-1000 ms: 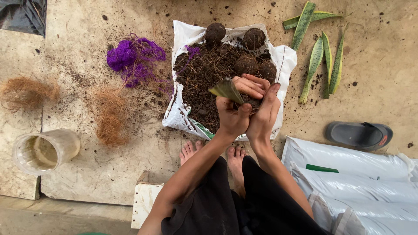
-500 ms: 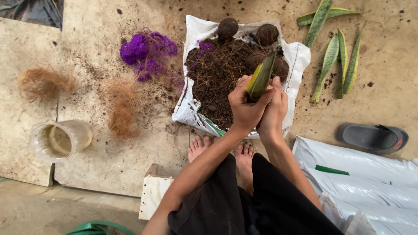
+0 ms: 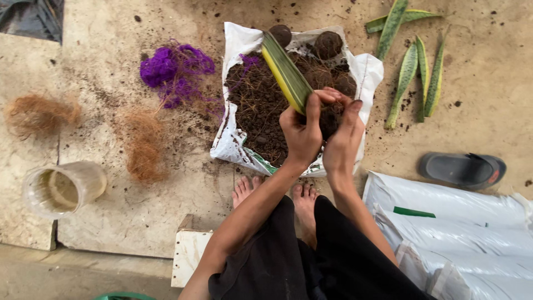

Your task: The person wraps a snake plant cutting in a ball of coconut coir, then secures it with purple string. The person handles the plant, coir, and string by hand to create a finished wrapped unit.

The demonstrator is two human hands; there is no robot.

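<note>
My left hand (image 3: 302,133) grips the base of a long green and yellow leaf (image 3: 285,71) that slants up and to the left over the soil. My right hand (image 3: 343,138) cups a clump of dark soil and fibre against the leaf's base, fingers curled around it. Both hands hover above a white sack (image 3: 236,141) laid flat and heaped with dark soil (image 3: 258,105). Two round brown balls (image 3: 327,44) rest at the heap's far edge.
Several loose green leaves (image 3: 413,72) lie at the upper right. A purple string tangle (image 3: 166,69) and brown fibre tufts (image 3: 145,145) sit left of the sack. A clear plastic jar (image 3: 61,188), a grey sandal (image 3: 461,169), white bags (image 3: 461,222) and my bare feet (image 3: 275,194) are nearer.
The leaf has swung from low in my hands to a long slant up and left. Both hands stay together at its base over the soil.
</note>
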